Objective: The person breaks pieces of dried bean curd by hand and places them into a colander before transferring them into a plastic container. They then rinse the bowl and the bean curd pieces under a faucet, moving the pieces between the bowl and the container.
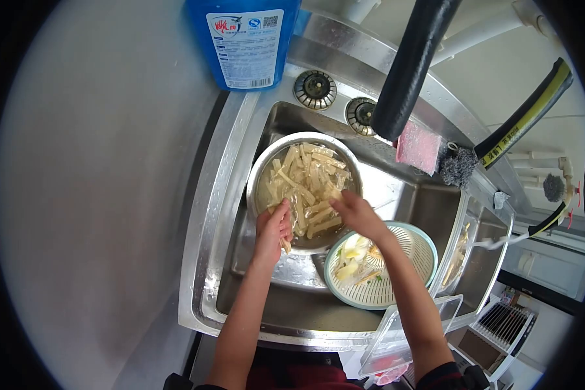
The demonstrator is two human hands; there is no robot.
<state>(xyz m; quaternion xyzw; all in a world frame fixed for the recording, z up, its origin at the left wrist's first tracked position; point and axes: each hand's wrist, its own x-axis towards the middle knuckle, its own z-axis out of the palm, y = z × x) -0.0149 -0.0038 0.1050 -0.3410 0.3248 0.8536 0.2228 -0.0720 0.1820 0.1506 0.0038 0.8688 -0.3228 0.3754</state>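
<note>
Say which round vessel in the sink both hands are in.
The shiny round steel bowl of pale strips; left hand and right hand reach in. The pale-green slotted plastic colander has neither.

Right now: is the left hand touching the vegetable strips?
Touching. Head view: the left hand grips a few strips at the bowl's near rim.

One metal bowl (pixel 259 174), one slotted basket (pixel 415 261) and one blue bottle (pixel 244 39) are here, plus two round fittings (pixel 315 89), one pink sponge (pixel 419 148) and one scourer (pixel 458 167). The strips (pixel 309 179) are too many to count.
</note>
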